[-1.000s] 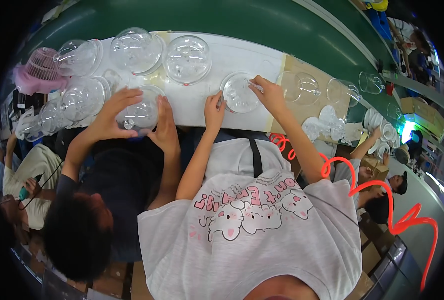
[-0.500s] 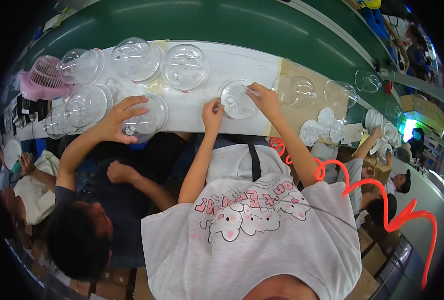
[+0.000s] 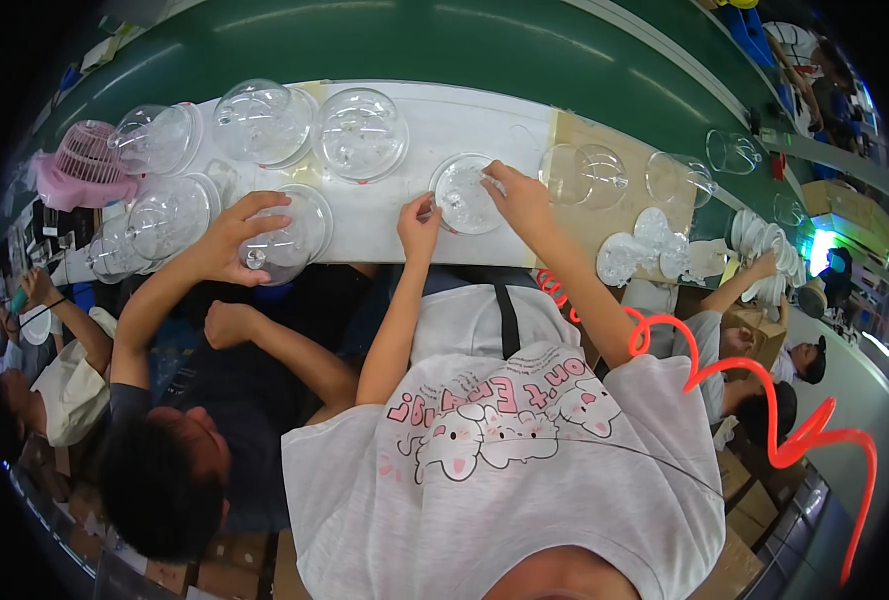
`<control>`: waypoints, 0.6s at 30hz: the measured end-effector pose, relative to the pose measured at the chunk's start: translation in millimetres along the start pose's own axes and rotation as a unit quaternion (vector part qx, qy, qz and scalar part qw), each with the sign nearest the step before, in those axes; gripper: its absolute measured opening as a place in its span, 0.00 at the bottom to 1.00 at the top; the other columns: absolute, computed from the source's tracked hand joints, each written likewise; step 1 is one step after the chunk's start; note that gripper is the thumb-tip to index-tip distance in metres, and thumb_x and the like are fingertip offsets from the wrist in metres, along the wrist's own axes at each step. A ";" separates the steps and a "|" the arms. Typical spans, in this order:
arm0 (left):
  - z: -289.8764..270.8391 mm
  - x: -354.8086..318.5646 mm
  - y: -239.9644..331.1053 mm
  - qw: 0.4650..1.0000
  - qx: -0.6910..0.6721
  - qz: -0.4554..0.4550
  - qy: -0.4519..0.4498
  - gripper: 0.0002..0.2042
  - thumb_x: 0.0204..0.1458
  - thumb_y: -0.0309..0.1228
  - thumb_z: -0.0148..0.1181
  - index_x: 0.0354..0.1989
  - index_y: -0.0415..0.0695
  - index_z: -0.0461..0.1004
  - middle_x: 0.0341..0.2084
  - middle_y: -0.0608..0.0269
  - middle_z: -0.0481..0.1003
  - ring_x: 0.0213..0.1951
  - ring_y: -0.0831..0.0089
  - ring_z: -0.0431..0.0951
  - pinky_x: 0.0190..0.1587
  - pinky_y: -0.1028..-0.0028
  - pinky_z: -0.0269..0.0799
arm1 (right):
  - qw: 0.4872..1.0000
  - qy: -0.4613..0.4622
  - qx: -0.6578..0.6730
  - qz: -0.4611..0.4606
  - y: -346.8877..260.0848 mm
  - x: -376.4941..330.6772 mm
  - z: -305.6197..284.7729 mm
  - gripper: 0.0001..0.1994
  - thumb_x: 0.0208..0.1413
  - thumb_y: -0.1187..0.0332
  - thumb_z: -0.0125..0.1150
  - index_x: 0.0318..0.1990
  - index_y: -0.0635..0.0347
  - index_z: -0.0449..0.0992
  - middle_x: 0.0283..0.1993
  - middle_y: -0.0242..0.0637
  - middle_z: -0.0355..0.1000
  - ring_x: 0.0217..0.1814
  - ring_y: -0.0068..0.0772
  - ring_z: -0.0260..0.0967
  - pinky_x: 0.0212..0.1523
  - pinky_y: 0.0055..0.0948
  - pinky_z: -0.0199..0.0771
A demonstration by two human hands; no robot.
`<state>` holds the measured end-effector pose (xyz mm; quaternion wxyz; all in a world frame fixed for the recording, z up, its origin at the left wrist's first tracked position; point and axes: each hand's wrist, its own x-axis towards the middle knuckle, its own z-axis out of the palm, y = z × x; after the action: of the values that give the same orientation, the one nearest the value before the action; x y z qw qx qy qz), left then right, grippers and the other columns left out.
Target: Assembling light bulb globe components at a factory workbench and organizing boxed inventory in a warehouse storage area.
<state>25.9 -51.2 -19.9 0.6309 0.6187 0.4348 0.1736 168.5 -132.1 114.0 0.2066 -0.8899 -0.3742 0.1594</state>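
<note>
A clear disc [image 3: 470, 200] lies flat on the white board [image 3: 470, 120], close to the near edge, probably so that each hand reaches it easily. The left hand [image 3: 420, 230] is at its 8 to 9 o'clock, fingers half curled with the tips at the rim, seemingly to steady it; whether they grip it, I cannot tell. The right hand [image 3: 518, 203] comes in at 2 o'clock, thumb and fingertips drawn nearly together over the disc, a posture suited to small parts; whether a piece sits between them is unclear.

From the disc, 3 clear domes [image 3: 362, 133] stand toward 10 o'clock, likely aside to leave elbow room. Clear bowls [image 3: 605, 175] at 3 o'clock and small patterned discs [image 3: 620, 260] at 4 lie within the right arm's reach, perhaps as supply. At 8 o'clock, a co-worker's hand [image 3: 235, 238] spreads over another dome [image 3: 290, 240].
</note>
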 end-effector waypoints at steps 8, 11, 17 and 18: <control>3.1 0.4 2.8 1.000 -0.002 -0.027 0.004 0.15 0.40 0.21 0.60 0.40 0.40 0.74 0.31 0.61 0.73 0.33 0.75 0.73 0.37 0.77 0.70 | 0.998 0.026 0.054 0.017 15.3 -5.4 6.6 0.07 0.48 0.66 0.57 0.34 0.55 0.70 0.33 0.38 0.73 0.30 0.42 0.71 0.29 0.31 0.70; 2.6 0.7 2.5 1.000 0.004 -0.030 0.005 0.15 0.40 0.21 0.59 0.40 0.40 0.74 0.31 0.61 0.73 0.33 0.75 0.73 0.38 0.77 0.70 | 0.999 0.031 0.018 0.022 2.9 -8.0 4.7 0.07 0.47 0.66 0.58 0.34 0.55 0.70 0.32 0.38 0.73 0.28 0.41 0.72 0.27 0.31 0.70; 4.5 0.6 1.8 1.000 0.017 -0.015 0.006 0.14 0.40 0.21 0.59 0.39 0.40 0.74 0.30 0.61 0.73 0.32 0.75 0.73 0.38 0.77 0.70 | 0.996 0.085 0.028 0.006 17.8 -9.0 14.2 0.06 0.47 0.65 0.57 0.33 0.52 0.70 0.29 0.36 0.72 0.25 0.42 0.70 0.24 0.34 0.68; 5.4 0.5 3.8 1.000 0.022 -0.010 0.008 0.14 0.40 0.21 0.59 0.39 0.40 0.74 0.30 0.61 0.74 0.32 0.74 0.73 0.38 0.77 0.70 | 0.995 0.090 0.051 -0.011 23.5 -9.7 15.1 0.06 0.47 0.65 0.57 0.33 0.52 0.70 0.29 0.35 0.72 0.25 0.42 0.70 0.24 0.34 0.68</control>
<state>31.6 -53.6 -17.2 0.6153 0.6268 0.4498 0.1621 169.5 -150.4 90.7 0.2865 -0.8845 -0.3555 0.0955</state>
